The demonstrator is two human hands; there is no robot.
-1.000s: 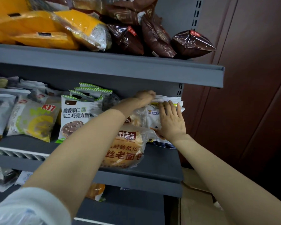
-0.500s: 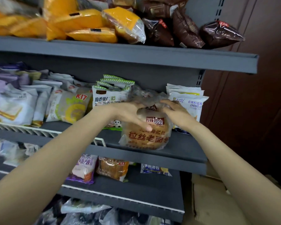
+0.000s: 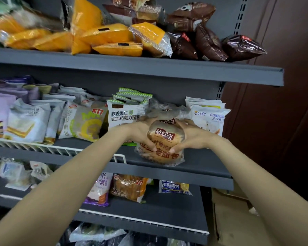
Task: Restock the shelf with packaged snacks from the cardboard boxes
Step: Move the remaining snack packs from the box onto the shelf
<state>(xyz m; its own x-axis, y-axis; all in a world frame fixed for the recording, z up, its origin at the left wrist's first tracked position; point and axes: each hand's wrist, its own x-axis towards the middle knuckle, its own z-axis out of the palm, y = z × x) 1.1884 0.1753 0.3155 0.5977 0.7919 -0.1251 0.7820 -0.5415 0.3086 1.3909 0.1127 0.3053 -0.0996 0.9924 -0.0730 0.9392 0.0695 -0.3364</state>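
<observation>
A round bread in a clear packet (image 3: 164, 139) with a brown label stands at the front of the grey middle shelf (image 3: 199, 162). My left hand (image 3: 140, 134) grips its left side and my right hand (image 3: 190, 135) grips its right side, thumbs on the front. More clear bread packets (image 3: 167, 110) stand behind it. A cardboard box (image 3: 238, 219) sits on the floor at lower right, its contents hidden.
White XianDu packets (image 3: 210, 118) stand right of the bread, green-trimmed chocolate bread packets (image 3: 124, 112) left of it. Yellow and brown bags (image 3: 114, 38) fill the top shelf. The lower shelf (image 3: 149, 206) holds a few packets. A dark wooden wall (image 3: 283, 121) is on the right.
Both hands came off the white packets at the back right and closed on the round bread packet. The view has shifted, showing more of the shelf's left side and lower shelf.
</observation>
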